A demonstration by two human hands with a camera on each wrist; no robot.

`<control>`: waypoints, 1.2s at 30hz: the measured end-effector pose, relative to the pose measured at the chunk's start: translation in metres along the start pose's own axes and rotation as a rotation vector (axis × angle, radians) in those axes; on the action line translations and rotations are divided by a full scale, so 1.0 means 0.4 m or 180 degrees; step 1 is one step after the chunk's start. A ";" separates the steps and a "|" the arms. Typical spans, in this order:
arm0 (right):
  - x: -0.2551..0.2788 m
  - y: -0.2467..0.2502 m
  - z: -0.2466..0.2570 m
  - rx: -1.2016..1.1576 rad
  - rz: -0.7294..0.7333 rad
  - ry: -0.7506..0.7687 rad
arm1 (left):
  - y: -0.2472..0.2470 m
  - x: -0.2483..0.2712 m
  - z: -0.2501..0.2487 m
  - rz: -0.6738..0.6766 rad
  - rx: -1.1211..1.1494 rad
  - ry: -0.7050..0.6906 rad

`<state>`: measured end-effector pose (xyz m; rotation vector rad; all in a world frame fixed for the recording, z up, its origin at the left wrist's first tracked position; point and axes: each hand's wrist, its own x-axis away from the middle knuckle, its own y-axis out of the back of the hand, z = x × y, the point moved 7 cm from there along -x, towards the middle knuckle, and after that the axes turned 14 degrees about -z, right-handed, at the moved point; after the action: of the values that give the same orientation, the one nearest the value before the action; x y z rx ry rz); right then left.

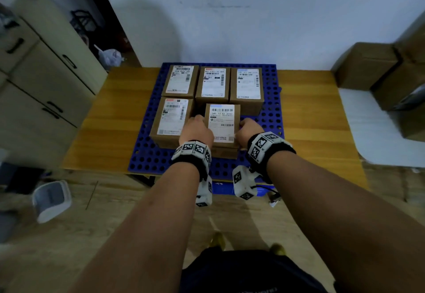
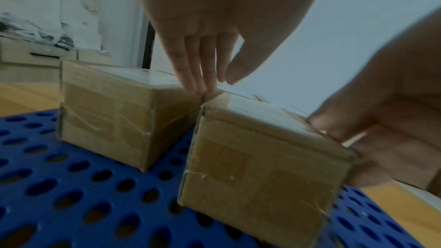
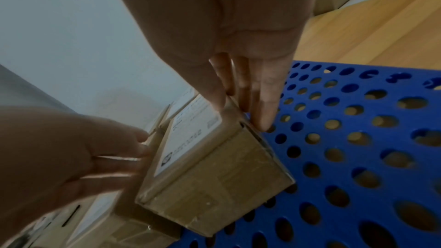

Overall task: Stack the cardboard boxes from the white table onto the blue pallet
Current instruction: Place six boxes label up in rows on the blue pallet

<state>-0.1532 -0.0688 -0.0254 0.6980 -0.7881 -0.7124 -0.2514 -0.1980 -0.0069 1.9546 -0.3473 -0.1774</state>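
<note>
The blue perforated pallet (image 1: 271,117) (image 2: 71,186) (image 3: 358,139) lies on a wooden table. Several labelled cardboard boxes stand on it, three in the back row and one at front left (image 1: 171,117) (image 2: 107,112). Both hands hold the front middle box (image 1: 222,120) (image 2: 257,167) (image 3: 214,173). My left hand (image 1: 197,127) (image 2: 212,84) has straight fingers down in the gap on the box's left side, thumb lifted. My right hand (image 1: 248,127) (image 3: 241,112) pinches the box's right top edge, thumb on the label, fingers down the side. Whether the box rests on the pallet I cannot tell.
The white table (image 1: 372,131) stands to the right with larger cardboard boxes (image 1: 368,67) on and behind it. A cream cabinet (image 1: 46,74) fills the left. A white bin (image 1: 51,200) lies on the floor. Bare pallet shows at front right of the held box.
</note>
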 end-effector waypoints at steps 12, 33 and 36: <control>0.009 -0.036 0.044 -0.0030 -0.0307 0.0083 | 0.006 -0.057 0.114 0.0109 -0.0053 -0.0358; 0.000 -0.055 0.094 0.0217 -0.0333 0.0189 | 0.019 -0.066 0.104 0.0232 -0.0439 -0.0702; 0.002 -0.050 0.087 0.0189 -0.0305 0.0186 | 0.023 -0.062 0.094 0.0230 -0.0491 -0.0741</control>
<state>-0.1869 -0.0903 -0.0224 0.8110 -0.7282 -0.7542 -0.2868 -0.2261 -0.0144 1.7697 -0.5400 -0.3757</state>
